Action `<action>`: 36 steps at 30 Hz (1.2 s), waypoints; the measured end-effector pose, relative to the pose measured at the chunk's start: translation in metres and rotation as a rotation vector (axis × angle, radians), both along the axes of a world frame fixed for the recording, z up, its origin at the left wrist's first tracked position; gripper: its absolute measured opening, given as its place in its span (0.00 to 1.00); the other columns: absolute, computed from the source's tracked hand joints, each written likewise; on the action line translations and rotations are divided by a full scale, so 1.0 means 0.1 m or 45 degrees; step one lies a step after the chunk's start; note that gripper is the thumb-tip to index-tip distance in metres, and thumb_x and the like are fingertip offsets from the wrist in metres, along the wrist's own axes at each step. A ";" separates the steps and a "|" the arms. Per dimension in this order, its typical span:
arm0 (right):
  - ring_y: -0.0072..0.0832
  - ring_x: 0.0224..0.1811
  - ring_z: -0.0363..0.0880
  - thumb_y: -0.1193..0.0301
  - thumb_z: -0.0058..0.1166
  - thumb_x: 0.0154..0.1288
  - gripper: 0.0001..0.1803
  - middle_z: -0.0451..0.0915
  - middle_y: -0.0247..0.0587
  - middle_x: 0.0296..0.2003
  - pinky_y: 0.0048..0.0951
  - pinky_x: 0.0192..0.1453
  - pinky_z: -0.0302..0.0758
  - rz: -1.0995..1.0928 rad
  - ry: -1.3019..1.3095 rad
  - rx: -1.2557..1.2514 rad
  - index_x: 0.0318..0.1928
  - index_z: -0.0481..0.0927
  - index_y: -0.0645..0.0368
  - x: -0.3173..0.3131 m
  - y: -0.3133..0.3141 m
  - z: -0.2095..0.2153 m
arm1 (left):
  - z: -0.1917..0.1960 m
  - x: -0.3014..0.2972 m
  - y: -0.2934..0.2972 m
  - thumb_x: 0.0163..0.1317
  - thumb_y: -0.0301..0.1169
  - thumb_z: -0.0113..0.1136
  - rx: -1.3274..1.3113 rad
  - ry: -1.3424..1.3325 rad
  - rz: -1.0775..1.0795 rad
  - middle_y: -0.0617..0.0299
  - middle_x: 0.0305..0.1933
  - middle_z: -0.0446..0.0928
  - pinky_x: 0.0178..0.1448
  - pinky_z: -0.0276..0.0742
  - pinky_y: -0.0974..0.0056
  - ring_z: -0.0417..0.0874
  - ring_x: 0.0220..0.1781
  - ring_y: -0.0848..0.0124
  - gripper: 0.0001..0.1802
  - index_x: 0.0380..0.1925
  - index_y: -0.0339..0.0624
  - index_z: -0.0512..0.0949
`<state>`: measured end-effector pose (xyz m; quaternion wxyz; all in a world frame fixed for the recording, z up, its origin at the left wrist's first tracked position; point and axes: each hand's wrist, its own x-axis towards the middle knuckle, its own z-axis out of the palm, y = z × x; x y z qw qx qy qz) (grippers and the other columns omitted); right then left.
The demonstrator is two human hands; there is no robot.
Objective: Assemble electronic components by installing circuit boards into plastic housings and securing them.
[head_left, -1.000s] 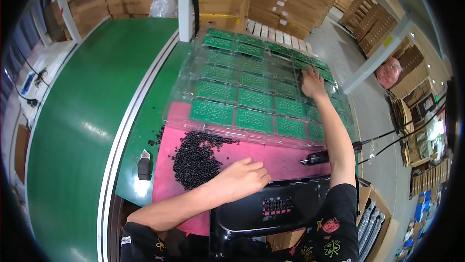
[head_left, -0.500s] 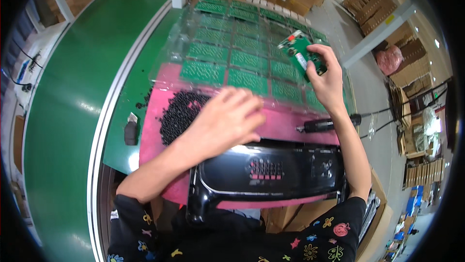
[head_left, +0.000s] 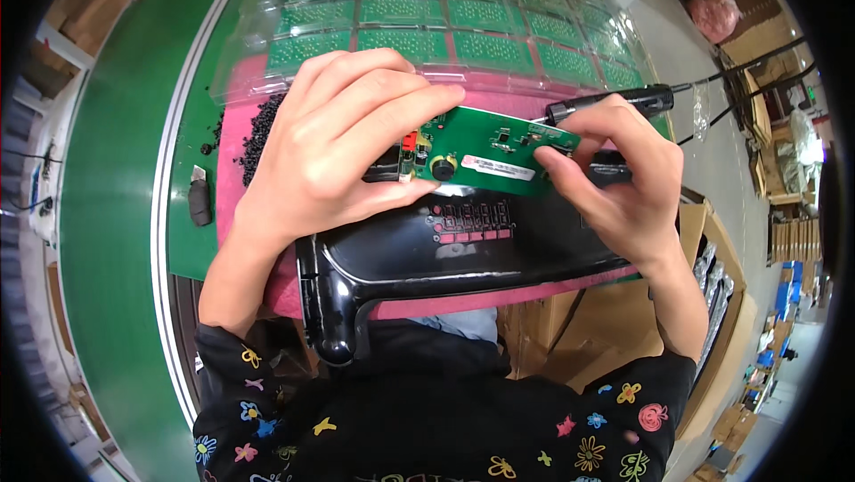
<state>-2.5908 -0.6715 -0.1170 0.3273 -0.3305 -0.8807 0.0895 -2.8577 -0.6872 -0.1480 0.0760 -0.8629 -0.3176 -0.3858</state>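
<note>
Hands (head_left: 343, 148) pinch circuit board (head_left: 494, 151).

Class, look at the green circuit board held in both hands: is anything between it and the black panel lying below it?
Nothing visible. The circuit board sits between the left hand and right hand, just above the black panel; only their fingers grip its ends.
</note>
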 end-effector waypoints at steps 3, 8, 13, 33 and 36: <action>0.27 0.21 0.75 0.80 0.60 0.54 0.09 0.75 0.38 0.20 0.25 0.28 0.71 -0.022 0.134 -0.080 0.37 0.79 0.65 0.06 -0.13 -0.07 | -0.02 0.04 -0.03 0.33 0.37 0.75 -0.081 -0.028 -0.085 0.55 0.42 0.79 0.53 0.72 0.55 0.79 0.48 0.55 0.34 0.46 0.36 0.79; 0.27 0.24 0.78 0.82 0.52 0.57 0.09 0.78 0.41 0.23 0.24 0.30 0.73 -0.039 0.232 -0.511 0.40 0.79 0.67 0.18 -0.30 -0.13 | -0.08 0.06 -0.03 0.32 0.38 0.76 -0.241 -0.022 -0.182 0.55 0.39 0.79 0.48 0.74 0.57 0.80 0.43 0.57 0.35 0.45 0.36 0.79; 0.37 0.38 0.81 0.58 0.78 0.34 0.43 0.79 0.46 0.41 0.31 0.42 0.77 0.056 -0.039 -0.492 0.52 0.73 0.63 0.28 -0.44 -0.22 | -0.16 0.09 -0.08 0.31 0.39 0.77 -0.514 -0.050 -0.305 0.58 0.35 0.80 0.36 0.75 0.62 0.81 0.34 0.61 0.34 0.42 0.37 0.79; 0.41 0.50 0.69 0.72 0.73 0.36 0.32 0.73 0.43 0.49 0.38 0.56 0.67 0.047 -0.035 -0.569 0.48 0.76 0.60 0.31 -0.19 -0.84 | -0.25 0.24 -0.17 0.38 0.40 0.74 -0.928 0.534 0.049 0.64 0.44 0.71 0.34 0.75 0.61 0.79 0.42 0.66 0.32 0.45 0.41 0.73; 0.41 0.50 0.69 0.72 0.73 0.36 0.33 0.72 0.43 0.49 0.38 0.56 0.68 0.021 -0.059 -0.566 0.48 0.76 0.59 0.30 -0.19 -0.83 | -0.28 0.24 -0.18 0.39 0.39 0.73 -0.926 0.485 0.034 0.63 0.44 0.71 0.33 0.75 0.61 0.79 0.42 0.66 0.32 0.45 0.41 0.72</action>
